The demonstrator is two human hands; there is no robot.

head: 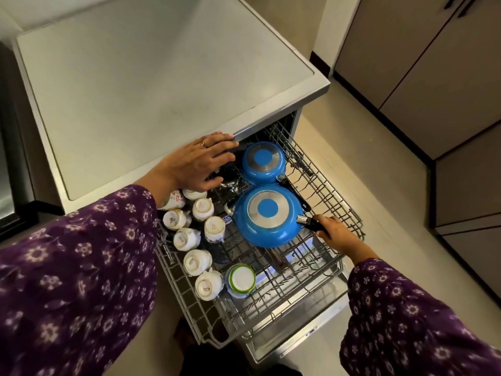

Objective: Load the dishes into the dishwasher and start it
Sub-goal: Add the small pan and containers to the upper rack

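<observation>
Head view: right hand (336,236) curls round the handle (311,223) of the nearer blue pan (267,216), which sits inverted mid-frame in the rack (351,213). Left hand (195,164) lies flat-fingered on the dishwasher top (162,77) at its front edge. Bare tines (306,271) stand lower right.

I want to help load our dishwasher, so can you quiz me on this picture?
1. True or false: the farther blue pan lies bottom up.
2. The right hand grips: A a plate, B the nearer blue pan by its handle, C a spoon.
3. Fill in: the round container beside the white cups has a ____ rim.
Key: 1 true; 2 B; 3 green.
</observation>
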